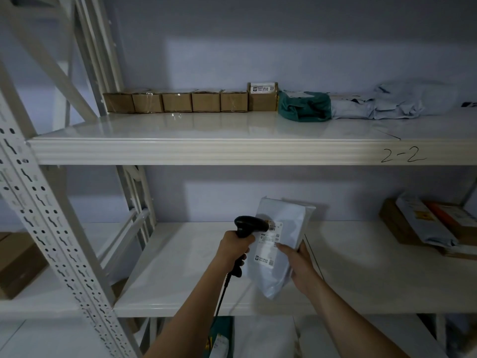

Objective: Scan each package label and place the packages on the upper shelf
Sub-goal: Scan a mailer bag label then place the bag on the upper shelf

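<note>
The right hand (300, 264) grips a white mailer (280, 244) at its right edge, thumb across the front just beside the label (268, 248). The mailer stands nearly upright, long axis vertical with a slight lean, held in the air over the lower shelf (361, 275) and not resting on it. The left hand (236, 250) is clenched round the handle of a black scanner (249, 226); the scanner head sits just left of the mailer, pointing at the label's upper part. Its cable hangs down from the handle.

Judgement: the scan is in hand; placing is not yet done.

The upper shelf (232, 148), marked "2-2", lies directly above the grip. The right hand carries the mailer and is the one to lift it. The shelf's front lip stands between grip and surface and must be cleared.

On that shelf, along the back: a row of boxes (178, 102) up and left of the grip, a green bag (304, 107) above, grey bags (387, 103) up and right. The front strip is bare. More parcels (423, 223) lie well right of the grip.
</note>
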Demonstrator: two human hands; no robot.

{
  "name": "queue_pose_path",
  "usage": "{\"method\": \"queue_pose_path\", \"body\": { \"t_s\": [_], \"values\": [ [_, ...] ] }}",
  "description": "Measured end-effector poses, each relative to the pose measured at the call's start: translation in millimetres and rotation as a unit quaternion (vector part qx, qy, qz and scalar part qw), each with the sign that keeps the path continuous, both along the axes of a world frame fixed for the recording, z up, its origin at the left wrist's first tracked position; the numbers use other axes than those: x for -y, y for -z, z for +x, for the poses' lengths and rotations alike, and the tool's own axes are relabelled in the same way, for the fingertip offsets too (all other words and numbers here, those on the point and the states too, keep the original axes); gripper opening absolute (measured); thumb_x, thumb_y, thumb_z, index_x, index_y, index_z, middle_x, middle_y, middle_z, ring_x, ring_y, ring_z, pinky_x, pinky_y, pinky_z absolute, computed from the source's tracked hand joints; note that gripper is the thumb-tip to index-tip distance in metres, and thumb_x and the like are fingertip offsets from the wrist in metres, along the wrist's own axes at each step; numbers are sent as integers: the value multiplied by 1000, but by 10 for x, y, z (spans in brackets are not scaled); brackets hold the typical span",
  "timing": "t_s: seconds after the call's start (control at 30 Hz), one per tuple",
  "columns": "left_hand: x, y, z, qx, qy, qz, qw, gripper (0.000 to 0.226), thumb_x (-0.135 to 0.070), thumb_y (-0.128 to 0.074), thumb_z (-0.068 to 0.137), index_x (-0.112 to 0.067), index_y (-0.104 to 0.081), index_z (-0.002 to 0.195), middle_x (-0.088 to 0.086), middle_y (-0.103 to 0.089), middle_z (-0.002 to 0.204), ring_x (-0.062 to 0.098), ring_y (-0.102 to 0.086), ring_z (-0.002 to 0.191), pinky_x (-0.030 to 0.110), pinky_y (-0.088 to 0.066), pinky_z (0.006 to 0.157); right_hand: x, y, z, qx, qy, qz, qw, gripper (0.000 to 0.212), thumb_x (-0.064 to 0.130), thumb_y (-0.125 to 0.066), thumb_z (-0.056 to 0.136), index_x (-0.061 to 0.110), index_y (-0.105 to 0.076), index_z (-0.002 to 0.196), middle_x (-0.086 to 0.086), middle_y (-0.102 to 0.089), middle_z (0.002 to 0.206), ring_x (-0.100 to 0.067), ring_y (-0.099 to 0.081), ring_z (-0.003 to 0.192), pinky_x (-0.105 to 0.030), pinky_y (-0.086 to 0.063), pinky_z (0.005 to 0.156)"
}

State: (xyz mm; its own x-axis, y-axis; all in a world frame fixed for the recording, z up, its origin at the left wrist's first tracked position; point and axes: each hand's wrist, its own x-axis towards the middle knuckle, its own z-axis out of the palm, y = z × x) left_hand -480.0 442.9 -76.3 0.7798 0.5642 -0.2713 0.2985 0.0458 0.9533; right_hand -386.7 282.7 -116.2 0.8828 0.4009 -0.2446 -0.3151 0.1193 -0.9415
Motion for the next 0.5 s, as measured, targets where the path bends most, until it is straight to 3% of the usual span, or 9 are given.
{"method": "queue_pose_path", "body": {
  "t_s": [0.5],
  "values": [
    [78, -52, 5, -1, 0, 0, 1000, 12, -19, -62, 82, -6, -61, 81, 5, -54, 58, 17, -42, 43, 23, -36, 45, 102, -72, -13, 12, 2, -3, 1000, 47, 4, -76, 84, 15, -56, 125, -12, -70, 119, -34, -66, 109, -56, -52, 99]
  ]
}}
